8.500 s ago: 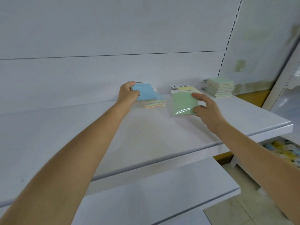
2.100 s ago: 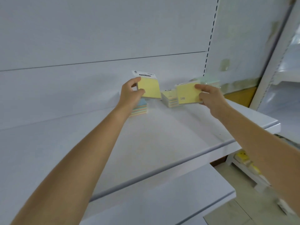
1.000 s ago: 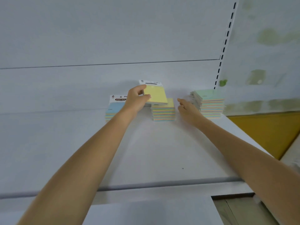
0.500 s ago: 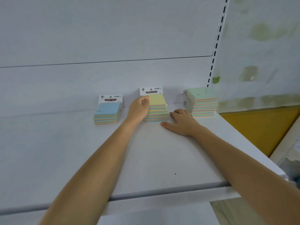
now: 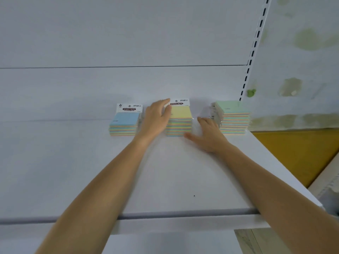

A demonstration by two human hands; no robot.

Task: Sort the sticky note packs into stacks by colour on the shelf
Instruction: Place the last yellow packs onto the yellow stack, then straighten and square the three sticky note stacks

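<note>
Looks basically done: blue stack (image 5: 124,123), yellow stack (image 5: 180,123) and green stack (image 5: 233,118) line the shelf (image 5: 165,180) back, left hand (image 5: 156,120) resting open against the yellow, right hand (image 5: 207,134) flat beside it.

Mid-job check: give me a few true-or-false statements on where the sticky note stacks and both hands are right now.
1. Three stacks of plastic-wrapped sticky note packs stand on the white shelf. True.
2. The green-topped stack stands leftmost. False: it is rightmost; the blue-topped stack is leftmost.
3. The left hand touches the yellow-topped stack. True.
4. The right hand grips a pack. False: it holds nothing and lies open on the shelf between the yellow-topped and green-topped stacks.
</note>
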